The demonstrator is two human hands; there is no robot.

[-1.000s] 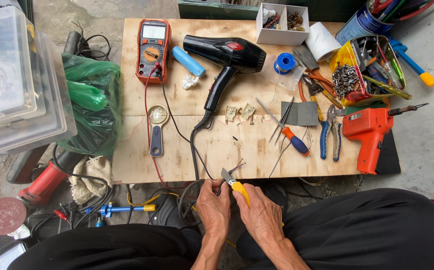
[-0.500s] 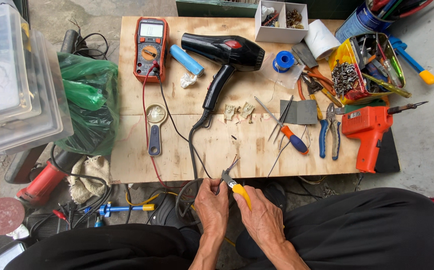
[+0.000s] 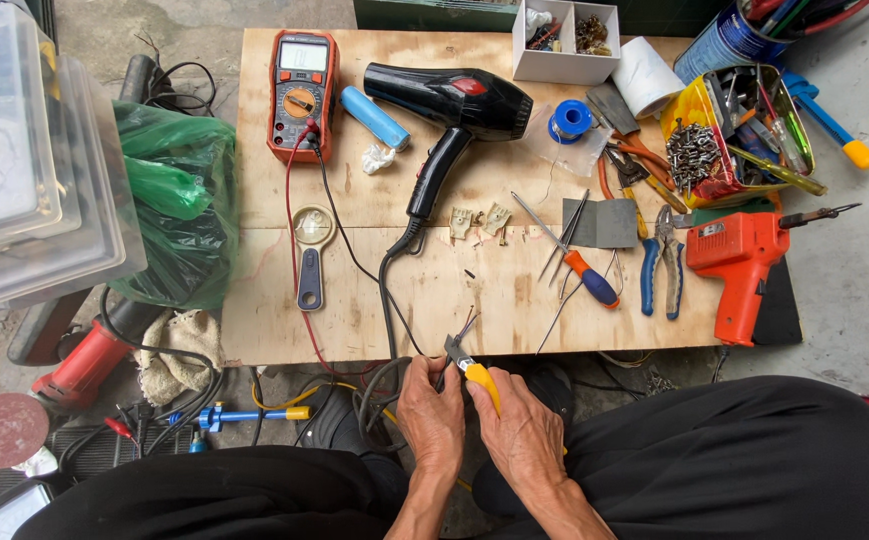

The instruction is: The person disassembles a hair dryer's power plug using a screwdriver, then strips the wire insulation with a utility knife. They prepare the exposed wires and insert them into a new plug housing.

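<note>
Fingers (image 3: 459, 392) of our right hand (image 3: 524, 440) are wrapped tight round the yellow-handled cutters (image 3: 469, 365), whose tip bites a thin wire (image 3: 466, 325) just beyond our fingertips. Our left hand (image 3: 432, 415) pinches the gray cord (image 3: 386, 330) beside them, fingers closed on it. Both hands hang just short of the near edge of the plywood board (image 3: 284, 320); bare wood lies ahead of the fingers. Farther off we count one black hair dryer (image 3: 454, 105), one orange meter (image 3: 302, 90), one orange soldering gun (image 3: 744, 260), one blue-handled pliers (image 3: 662, 265) and two small metal clips (image 3: 479, 220).
</note>
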